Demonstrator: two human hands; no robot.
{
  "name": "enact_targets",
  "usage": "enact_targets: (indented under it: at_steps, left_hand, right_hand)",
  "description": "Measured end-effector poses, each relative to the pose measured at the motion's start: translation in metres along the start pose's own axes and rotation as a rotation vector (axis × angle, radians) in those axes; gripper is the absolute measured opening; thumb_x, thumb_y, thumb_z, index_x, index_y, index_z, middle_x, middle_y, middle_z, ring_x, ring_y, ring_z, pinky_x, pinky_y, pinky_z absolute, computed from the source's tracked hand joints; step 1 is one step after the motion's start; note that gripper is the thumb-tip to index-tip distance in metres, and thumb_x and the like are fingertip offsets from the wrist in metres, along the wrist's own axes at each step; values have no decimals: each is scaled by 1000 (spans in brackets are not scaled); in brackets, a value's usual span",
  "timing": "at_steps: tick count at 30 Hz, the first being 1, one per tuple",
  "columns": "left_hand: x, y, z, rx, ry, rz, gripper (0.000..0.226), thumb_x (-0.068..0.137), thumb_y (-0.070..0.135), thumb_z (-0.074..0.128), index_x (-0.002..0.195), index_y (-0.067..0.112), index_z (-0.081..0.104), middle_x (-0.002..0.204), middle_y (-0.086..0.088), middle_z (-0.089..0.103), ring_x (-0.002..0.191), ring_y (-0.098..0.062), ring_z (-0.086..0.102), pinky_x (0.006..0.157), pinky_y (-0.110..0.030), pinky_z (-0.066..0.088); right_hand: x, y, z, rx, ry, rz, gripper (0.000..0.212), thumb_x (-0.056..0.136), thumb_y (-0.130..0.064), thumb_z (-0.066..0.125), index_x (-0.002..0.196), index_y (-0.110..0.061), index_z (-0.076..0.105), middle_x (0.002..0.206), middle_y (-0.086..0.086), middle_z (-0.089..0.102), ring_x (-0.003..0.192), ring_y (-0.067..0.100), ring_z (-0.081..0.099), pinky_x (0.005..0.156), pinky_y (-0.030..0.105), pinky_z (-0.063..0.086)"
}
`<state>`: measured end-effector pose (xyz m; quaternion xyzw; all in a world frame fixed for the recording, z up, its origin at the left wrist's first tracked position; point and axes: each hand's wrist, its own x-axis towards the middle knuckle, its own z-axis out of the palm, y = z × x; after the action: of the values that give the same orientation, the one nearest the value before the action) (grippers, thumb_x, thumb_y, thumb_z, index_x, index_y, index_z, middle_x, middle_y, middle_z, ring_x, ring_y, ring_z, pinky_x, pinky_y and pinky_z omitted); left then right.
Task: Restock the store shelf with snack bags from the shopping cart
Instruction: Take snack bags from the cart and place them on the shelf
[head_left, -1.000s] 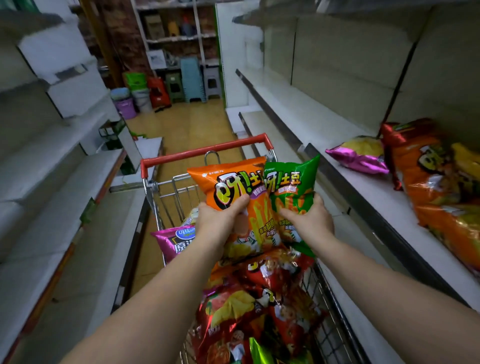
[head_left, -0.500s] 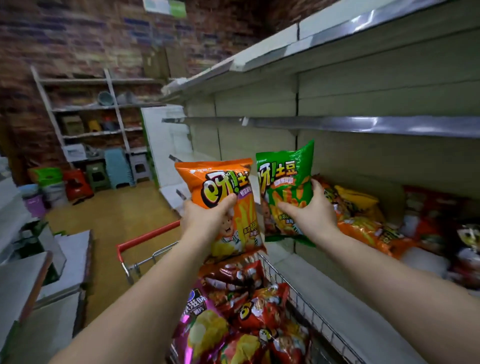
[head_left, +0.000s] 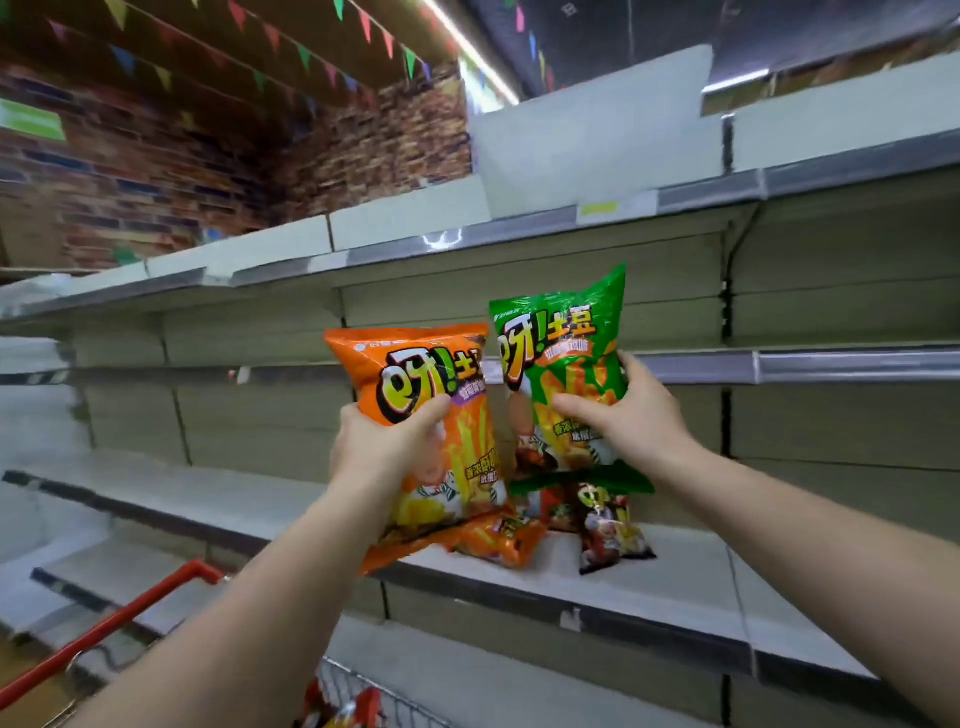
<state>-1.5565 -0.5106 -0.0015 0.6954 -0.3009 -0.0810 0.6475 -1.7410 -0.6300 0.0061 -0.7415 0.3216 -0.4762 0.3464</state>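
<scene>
My left hand (head_left: 387, 447) grips an orange snack bag (head_left: 415, 374) upright, fingers curled over its front. Beside it, my right hand (head_left: 623, 415) grips a green snack bag (head_left: 566, 322), held slightly higher. Both bags hang in front of the store shelf (head_left: 691, 571), above its front edge. On that shelf, behind and below the held bags, lie an orange bag (head_left: 501, 540) and a dark red bag (head_left: 608, 530). The shopping cart's red handle (head_left: 104, 629) shows at lower left, and its wire rim (head_left: 374, 696) with more bags peeks in at the bottom.
Pale shelves run above (head_left: 831, 364) and below (head_left: 467, 675) the stocked one. Another higher shelf (head_left: 415, 244) carries price strips. A brick-pattern wall (head_left: 182, 171) and coloured bunting (head_left: 311, 57) fill the upper left.
Both hands have lifted the two bags higher and toward the shelf. My view has swung up and right, so the cart has dropped almost out of sight.
</scene>
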Motion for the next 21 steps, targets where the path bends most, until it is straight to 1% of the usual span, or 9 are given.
enact_targets:
  at_steps: [3,5,7,10,15,16,18,21]
  left_hand:
    - [-11,21,45,-18,-105,32,106,25,79,70,115,24,60,104,1,68,96,-25,65,88,-49,53]
    - [-21,36,76,-40,-166,64,110,20,82,70,113,25,61,105,1,69,98,-27,64,89,-49,52]
    - [-34,52,107,-49,-221,91,104,22,79,69,111,25,63,104,2,69,99,-26,63,90,-48,52]
    - [-58,76,153,-79,-314,120,98,25,76,69,109,25,63,102,1,69,98,-27,64,90,-47,52]
    - [-87,106,229,-104,-439,135,107,25,77,70,116,22,59,104,-2,69,94,-27,65,84,-46,54]
    - [-93,111,244,-107,-461,130,108,24,76,71,117,22,58,105,-2,68,93,-27,65,84,-46,54]
    - [-103,121,273,-125,-500,134,107,24,74,73,116,21,59,104,-3,68,93,-27,66,83,-46,55]
    - [-118,136,312,-143,-534,143,92,30,70,76,107,21,64,100,-4,70,90,-28,67,83,-46,56]
  right_hand:
    - [-2,5,-53,-17,65,26,79,71,-37,77,138,-19,38,115,0,59,109,20,57,96,39,45]
    - [-4,11,-88,-29,112,42,79,72,-36,76,138,-18,37,111,-1,58,108,19,57,96,39,46]
    - [-7,17,-123,-52,163,75,80,73,-37,76,139,-18,35,114,0,58,108,20,57,95,37,45]
    - [-12,30,-175,-55,232,115,78,72,-37,76,136,-17,38,118,3,58,107,22,58,97,44,46]
    - [-15,53,-254,-41,322,151,74,71,-33,78,133,-16,41,109,-1,58,102,19,58,97,40,46]
    - [-15,59,-269,-40,335,156,74,71,-34,78,133,-16,42,109,-1,58,103,19,58,97,41,46]
    - [-12,70,-297,-40,352,172,70,69,-36,79,128,-19,44,109,-1,59,105,21,59,97,43,47]
    - [-3,88,-337,-32,375,184,55,69,-37,79,111,-25,46,105,-1,60,103,22,61,95,43,49]
